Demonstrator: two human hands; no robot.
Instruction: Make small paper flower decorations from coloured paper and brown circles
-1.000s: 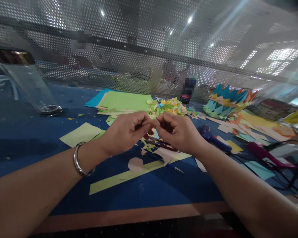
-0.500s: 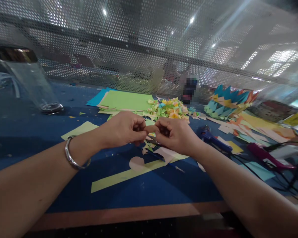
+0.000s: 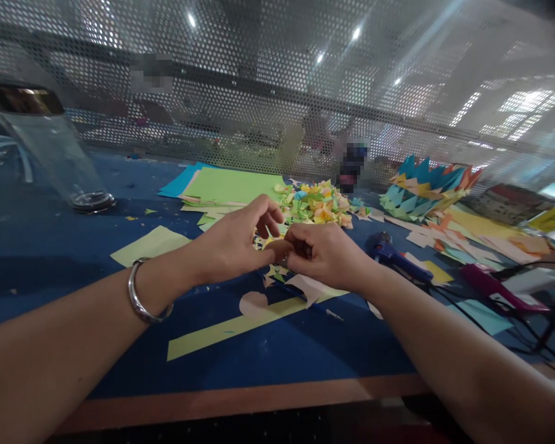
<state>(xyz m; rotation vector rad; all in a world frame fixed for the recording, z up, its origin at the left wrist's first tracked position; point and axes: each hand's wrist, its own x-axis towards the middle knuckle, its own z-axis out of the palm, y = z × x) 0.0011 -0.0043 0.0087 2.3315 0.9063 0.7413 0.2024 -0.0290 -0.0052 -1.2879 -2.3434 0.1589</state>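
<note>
A small curved piece of peach-coloured paper [image 3: 280, 247] is pinched in my right hand [image 3: 321, 250], its fingers folded closed over the table. My left hand [image 3: 240, 237], with a silver bangle on its wrist, has its fingers lifted and apart. Its thumb reaches to the left end of that paper. Below both hands lie a long pale-green paper strip [image 3: 203, 339], a round pale-pink paper piece [image 3: 253, 304] and a pink paper offcut [image 3: 309, 287]. Small cut scraps lie behind and under the fingers, partly hidden.
A pile of folded paper pieces [image 3: 321, 200] lies beyond my hands, beside stacked green sheets [image 3: 234, 185]. Right are a blue glue gun [image 3: 395, 259], cables and a zigzag paper crown [image 3: 420, 191]. A glass bottle [image 3: 60, 154] stands left. Perforated metal mesh [image 3: 259, 111] borders the back.
The left fingers have lifted and spread from their pinch on the small paper, leaving the thumb beside it. My right hand keeps its pinch, barely moved.
</note>
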